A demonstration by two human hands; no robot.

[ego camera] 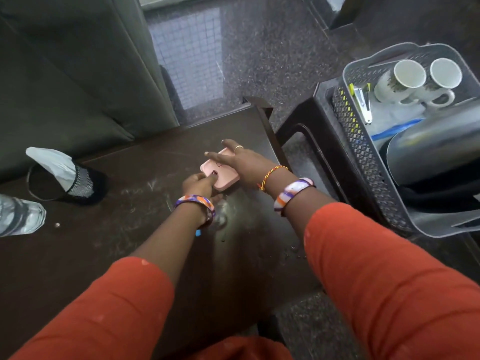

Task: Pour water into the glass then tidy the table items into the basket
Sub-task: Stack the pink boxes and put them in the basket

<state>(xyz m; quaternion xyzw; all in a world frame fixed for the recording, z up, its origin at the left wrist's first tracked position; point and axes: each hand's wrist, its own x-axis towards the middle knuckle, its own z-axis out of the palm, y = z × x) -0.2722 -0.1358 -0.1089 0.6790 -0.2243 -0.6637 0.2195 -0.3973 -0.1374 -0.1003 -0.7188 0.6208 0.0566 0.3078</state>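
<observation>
Both hands meet on a pink case [220,170] lying near the far right edge of the dark surface [109,245]: left hand [198,184] grips its near end w/ thumb on top, right hand [240,162] lies over it, fingers spread, not clenched. Open room on surface centre and near side. Water bottle [19,216] at left edge; mesh holder [78,181] beside it. Grey basket [368,162] on stool [309,131] to the right, apart from surface, holds two mugs [405,81]. No legible writing.

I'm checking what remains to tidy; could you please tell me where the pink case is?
The pink case lies on the dark table near its far right edge, under both hands, left of the basket.
</observation>
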